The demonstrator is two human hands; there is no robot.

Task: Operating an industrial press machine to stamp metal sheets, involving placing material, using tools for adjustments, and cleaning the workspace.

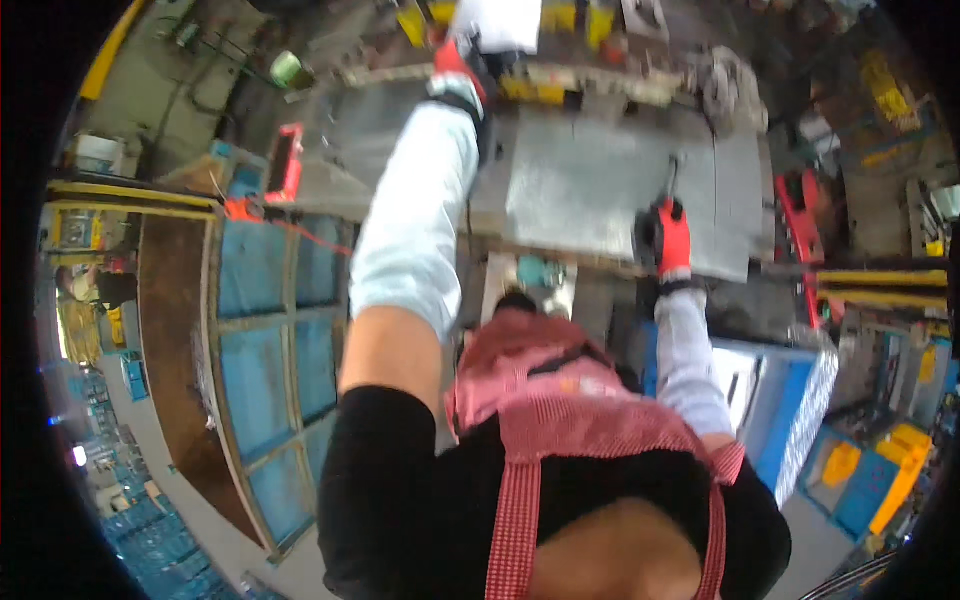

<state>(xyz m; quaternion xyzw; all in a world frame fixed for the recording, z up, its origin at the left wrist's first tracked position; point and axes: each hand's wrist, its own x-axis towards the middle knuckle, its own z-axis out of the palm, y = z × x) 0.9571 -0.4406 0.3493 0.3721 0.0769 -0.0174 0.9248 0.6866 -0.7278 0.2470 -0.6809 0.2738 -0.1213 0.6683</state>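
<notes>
My left arm, in a pale sleeve, stretches far forward over the bench. The red-and-black gloved left hand (462, 66) is at the near left corner of a bright white sheet (497, 25); its fingers are blurred, and I cannot tell whether they grip the sheet. My right hand (672, 240), in a red-and-black glove, is closed around a thin metal hand tool (674, 178) whose shaft points away from me. Beneath the tool lies a flat grey metal sheet (570, 180) on the bench, reaching its near edge.
Red upright housings stand at the left (285, 163) and right (800, 215) ends of the bench. A crumpled grey cloth (735, 90) lies at the far right. Left of me is a blue-panelled frame (255, 340); a blue box (790, 400) stands near my right arm.
</notes>
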